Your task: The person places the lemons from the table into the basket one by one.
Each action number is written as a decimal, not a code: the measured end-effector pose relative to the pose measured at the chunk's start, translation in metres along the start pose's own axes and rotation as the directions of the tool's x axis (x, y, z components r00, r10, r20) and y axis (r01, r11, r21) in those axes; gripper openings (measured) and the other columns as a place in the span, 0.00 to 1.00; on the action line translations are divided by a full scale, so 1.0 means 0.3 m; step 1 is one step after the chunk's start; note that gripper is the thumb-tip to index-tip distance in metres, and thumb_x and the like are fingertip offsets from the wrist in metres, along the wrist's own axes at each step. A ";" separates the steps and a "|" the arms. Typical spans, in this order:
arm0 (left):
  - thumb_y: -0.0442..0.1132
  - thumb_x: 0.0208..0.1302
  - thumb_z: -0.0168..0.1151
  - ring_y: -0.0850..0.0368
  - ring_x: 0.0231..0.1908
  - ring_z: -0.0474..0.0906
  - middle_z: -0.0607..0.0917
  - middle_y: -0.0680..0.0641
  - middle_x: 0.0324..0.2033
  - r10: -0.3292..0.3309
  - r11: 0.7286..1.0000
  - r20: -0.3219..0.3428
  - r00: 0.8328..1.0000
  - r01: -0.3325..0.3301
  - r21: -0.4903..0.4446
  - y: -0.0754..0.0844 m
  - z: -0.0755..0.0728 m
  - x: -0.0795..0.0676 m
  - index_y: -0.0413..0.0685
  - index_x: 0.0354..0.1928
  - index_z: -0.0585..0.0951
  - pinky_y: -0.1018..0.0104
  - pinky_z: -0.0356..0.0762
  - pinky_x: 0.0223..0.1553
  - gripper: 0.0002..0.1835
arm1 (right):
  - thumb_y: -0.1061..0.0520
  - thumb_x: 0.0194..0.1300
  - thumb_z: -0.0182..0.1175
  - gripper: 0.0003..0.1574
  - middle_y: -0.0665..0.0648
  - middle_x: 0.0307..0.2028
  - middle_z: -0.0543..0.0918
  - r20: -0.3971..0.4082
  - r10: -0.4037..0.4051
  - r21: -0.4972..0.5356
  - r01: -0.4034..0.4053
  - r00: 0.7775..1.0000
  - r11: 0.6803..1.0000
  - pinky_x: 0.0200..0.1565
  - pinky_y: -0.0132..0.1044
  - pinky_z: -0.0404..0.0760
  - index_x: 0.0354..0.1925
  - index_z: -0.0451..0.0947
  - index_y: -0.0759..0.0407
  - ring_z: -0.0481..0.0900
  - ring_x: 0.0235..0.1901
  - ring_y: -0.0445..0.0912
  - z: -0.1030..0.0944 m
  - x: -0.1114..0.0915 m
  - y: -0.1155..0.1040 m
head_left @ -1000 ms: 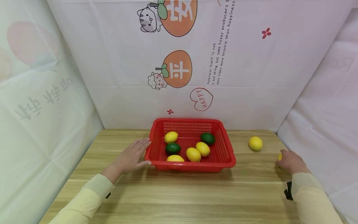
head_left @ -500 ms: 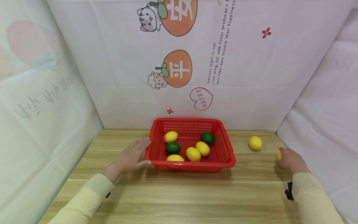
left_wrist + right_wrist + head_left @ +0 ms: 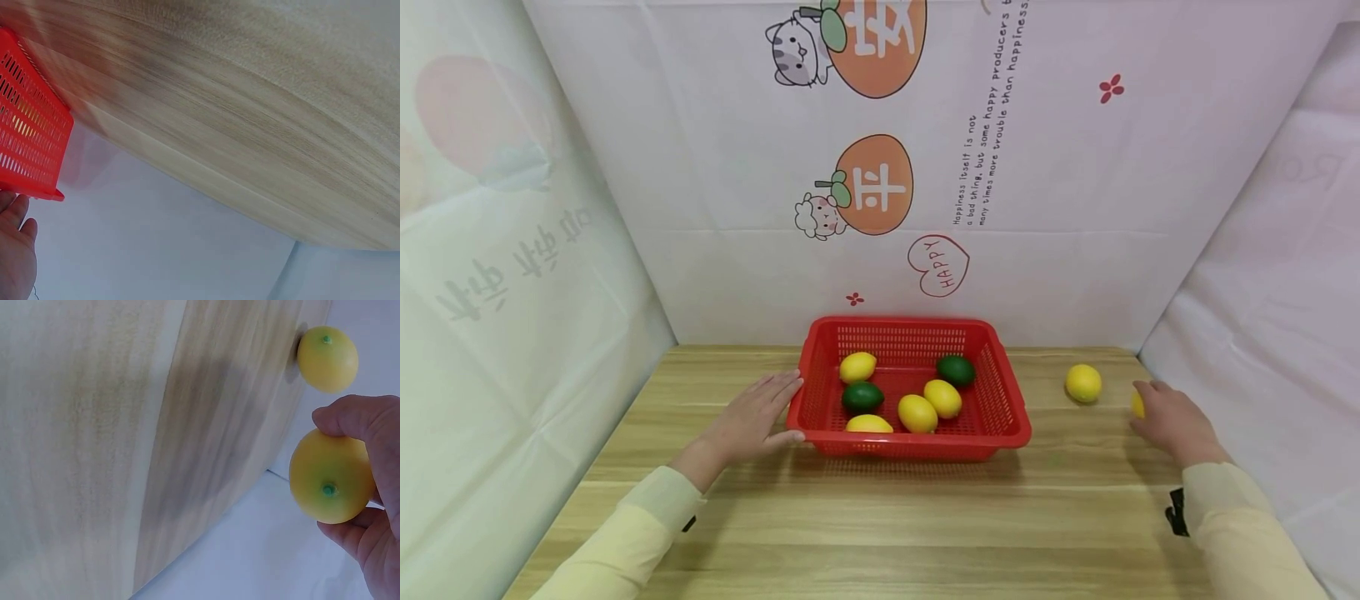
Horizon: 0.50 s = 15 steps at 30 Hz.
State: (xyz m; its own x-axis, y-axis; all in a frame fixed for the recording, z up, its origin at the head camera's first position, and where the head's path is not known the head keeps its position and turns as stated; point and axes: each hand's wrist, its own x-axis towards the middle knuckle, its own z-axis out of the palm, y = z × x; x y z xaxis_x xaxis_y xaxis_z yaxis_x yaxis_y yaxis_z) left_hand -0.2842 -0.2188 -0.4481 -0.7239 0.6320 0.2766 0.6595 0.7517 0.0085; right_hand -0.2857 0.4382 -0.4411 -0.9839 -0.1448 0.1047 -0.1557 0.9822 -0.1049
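My left hand rests on the left rim of a red plastic basket, its fingers straight along the edge. In the left wrist view the fingertips touch the underside of the rim. At the right side of the table my right hand grips a yellow lemon between thumb and fingers. The right wrist view has it apart from the tabletop, its green-tipped end facing the camera. Another lemon lies on the table just left of that hand.
Inside the basket lie several yellow lemons and two dark green fruits. The wooden table is bounded by a printed white cloth behind and white cloth at both sides.
My right hand has lifted slightly and moved a little to the left and away from me with the lemon. The left hand and the basket have stayed in place.
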 end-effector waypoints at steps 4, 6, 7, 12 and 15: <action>0.66 0.64 0.52 0.45 0.70 0.56 0.63 0.41 0.71 0.006 1.000 -0.006 1.000 -0.006 0.003 -0.002 0.002 0.000 0.37 0.72 0.61 0.51 0.51 0.70 0.46 | 0.60 0.56 0.67 0.42 0.86 0.56 0.63 -0.024 -0.034 -0.021 0.033 0.999 0.999 0.52 0.69 0.68 0.60 0.61 0.82 0.65 0.51 0.79 -0.004 0.007 -0.019; 0.67 0.64 0.52 0.45 0.70 0.56 0.63 0.41 0.71 0.008 1.000 -0.006 1.000 -0.008 0.009 -0.003 0.005 0.000 0.37 0.72 0.61 0.52 0.51 0.70 0.46 | 0.61 0.56 0.67 0.42 0.86 0.57 0.62 -0.038 -0.052 -0.026 0.051 0.998 0.998 0.52 0.69 0.67 0.61 0.61 0.82 0.64 0.52 0.79 -0.005 0.009 -0.029; 0.67 0.65 0.52 0.46 0.70 0.56 0.63 0.41 0.71 0.009 1.000 -0.008 1.000 -0.009 0.008 -0.003 0.005 0.001 0.37 0.72 0.61 0.52 0.51 0.70 0.46 | 0.61 0.56 0.67 0.42 0.86 0.57 0.62 -0.053 -0.066 -0.033 0.064 0.996 0.997 0.52 0.69 0.67 0.61 0.61 0.82 0.64 0.52 0.79 -0.006 0.010 -0.034; 0.66 0.64 0.53 0.45 0.70 0.56 0.63 0.41 0.71 0.011 1.000 -0.012 1.000 -0.011 0.003 -0.003 0.005 0.001 0.36 0.71 0.61 0.51 0.51 0.70 0.46 | 0.63 0.52 0.69 0.40 0.85 0.54 0.66 -0.131 -0.142 -0.072 0.134 0.981 0.988 0.50 0.68 0.69 0.58 0.64 0.80 0.67 0.50 0.78 -0.018 0.015 -0.066; 0.66 0.64 0.53 0.45 0.70 0.57 0.63 0.41 0.71 0.008 1.000 -0.008 1.000 -0.008 0.001 -0.003 0.004 0.002 0.36 0.71 0.62 0.51 0.51 0.70 0.46 | 0.63 0.51 0.70 0.40 0.85 0.54 0.67 -0.160 -0.173 -0.089 0.160 0.972 0.983 0.49 0.68 0.70 0.58 0.65 0.79 0.69 0.49 0.77 -0.028 0.017 -0.091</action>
State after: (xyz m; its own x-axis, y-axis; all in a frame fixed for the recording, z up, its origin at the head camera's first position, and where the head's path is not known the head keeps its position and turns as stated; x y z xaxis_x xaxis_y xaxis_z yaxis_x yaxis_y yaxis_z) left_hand -0.2854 -0.2189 -0.4493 -0.7167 0.6365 0.2848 0.6651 0.7467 0.0048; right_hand -0.2857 0.4116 -0.4294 -0.9153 -0.2912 0.2782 -0.3027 0.9531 0.0017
